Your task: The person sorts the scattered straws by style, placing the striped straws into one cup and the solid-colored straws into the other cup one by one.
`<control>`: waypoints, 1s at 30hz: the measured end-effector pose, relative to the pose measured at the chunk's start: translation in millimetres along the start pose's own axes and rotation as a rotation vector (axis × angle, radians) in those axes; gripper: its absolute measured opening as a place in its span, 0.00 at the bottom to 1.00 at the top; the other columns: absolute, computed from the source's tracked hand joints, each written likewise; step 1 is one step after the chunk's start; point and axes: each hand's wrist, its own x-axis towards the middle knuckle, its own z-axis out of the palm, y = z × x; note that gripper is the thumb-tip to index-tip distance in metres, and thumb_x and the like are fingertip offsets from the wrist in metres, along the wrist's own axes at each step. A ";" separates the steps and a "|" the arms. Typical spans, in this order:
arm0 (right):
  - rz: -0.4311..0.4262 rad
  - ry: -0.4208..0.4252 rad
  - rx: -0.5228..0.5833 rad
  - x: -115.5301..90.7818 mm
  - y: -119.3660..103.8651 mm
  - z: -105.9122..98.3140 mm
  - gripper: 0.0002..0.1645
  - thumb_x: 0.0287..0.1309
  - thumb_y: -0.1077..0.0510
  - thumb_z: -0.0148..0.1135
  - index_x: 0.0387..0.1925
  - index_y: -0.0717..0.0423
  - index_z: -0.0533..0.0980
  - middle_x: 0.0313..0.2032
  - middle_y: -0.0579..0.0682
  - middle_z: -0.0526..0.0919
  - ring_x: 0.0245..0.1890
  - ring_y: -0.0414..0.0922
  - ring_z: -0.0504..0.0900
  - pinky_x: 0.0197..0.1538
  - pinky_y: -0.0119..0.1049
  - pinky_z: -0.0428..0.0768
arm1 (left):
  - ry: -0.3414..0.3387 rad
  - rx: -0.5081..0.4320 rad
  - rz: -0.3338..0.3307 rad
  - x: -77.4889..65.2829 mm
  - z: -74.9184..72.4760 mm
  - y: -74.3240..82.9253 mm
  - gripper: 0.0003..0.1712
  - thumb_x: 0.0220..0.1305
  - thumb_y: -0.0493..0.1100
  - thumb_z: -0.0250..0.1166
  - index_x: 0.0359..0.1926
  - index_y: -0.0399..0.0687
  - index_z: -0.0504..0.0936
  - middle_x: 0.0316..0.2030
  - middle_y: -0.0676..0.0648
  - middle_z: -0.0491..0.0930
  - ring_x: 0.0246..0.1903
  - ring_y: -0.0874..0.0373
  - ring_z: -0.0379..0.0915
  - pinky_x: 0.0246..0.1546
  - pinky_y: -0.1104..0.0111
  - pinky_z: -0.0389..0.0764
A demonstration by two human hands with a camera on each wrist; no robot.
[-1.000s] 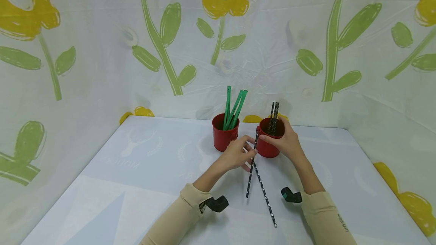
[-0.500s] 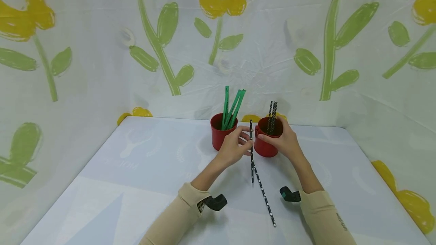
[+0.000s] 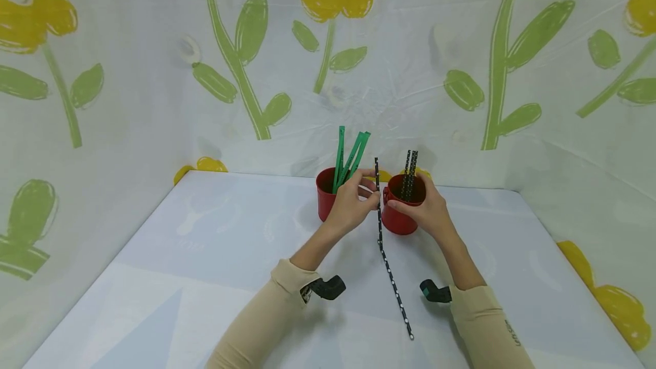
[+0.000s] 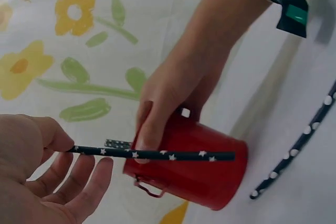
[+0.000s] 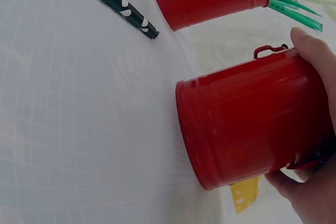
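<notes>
My left hand (image 3: 353,201) pinches a black paper straw with white stars (image 4: 168,155) between thumb and fingers. In the head view the straw stands nearly upright, just left of the right-hand red bucket (image 3: 400,223). My right hand (image 3: 431,209) grips that bucket by its rim, thumb at the near side and fingers round the far side. Several black patterned straws (image 3: 410,172) stick up out of it. On the table below lies a black straw with white dots (image 3: 397,289), its far end overlapping the held straw's lower end in the head view.
A second red bucket (image 3: 325,201) holding several green straws (image 3: 340,155) stands to the left, partly hidden behind my left hand. The white table (image 3: 169,278) ends at a flower-print curtain (image 3: 400,67). Black wrist cameras (image 3: 328,288) jut from both sleeves.
My left hand has lifted the star straw up and away from me, swinging it from tilted to nearly upright. My right hand stays on the bucket, and the dotted straw lies where it was.
</notes>
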 end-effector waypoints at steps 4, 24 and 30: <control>0.010 -0.005 0.007 0.0 -0.3 -0.9 0.61 0.48 0.36 0.73 0.75 0.49 0.49 0.68 0.59 0.66 0.68 0.59 0.66 0.56 0.59 0.79 | 0.032 0.041 0.038 9.8 -1.2 8.7 0.21 0.68 0.36 0.59 0.61 0.42 0.71 0.45 0.41 0.79 0.42 0.51 0.81 0.36 0.71 0.86; 0.017 -0.010 0.012 0.0 0.6 -2.8 0.60 0.47 0.37 0.74 0.74 0.47 0.51 0.68 0.56 0.67 0.67 0.58 0.67 0.57 0.59 0.79 | 0.151 -0.006 0.153 55.3 11.0 49.6 0.20 0.70 0.39 0.58 0.61 0.44 0.71 0.46 0.42 0.80 0.43 0.54 0.80 0.40 0.75 0.84; -0.004 -0.010 0.024 -0.1 -0.2 -2.1 0.59 0.47 0.38 0.74 0.73 0.46 0.52 0.67 0.56 0.68 0.67 0.57 0.68 0.56 0.59 0.79 | 0.137 0.041 0.133 57.8 18.4 44.8 0.20 0.70 0.39 0.58 0.61 0.45 0.71 0.46 0.42 0.81 0.44 0.53 0.81 0.42 0.73 0.85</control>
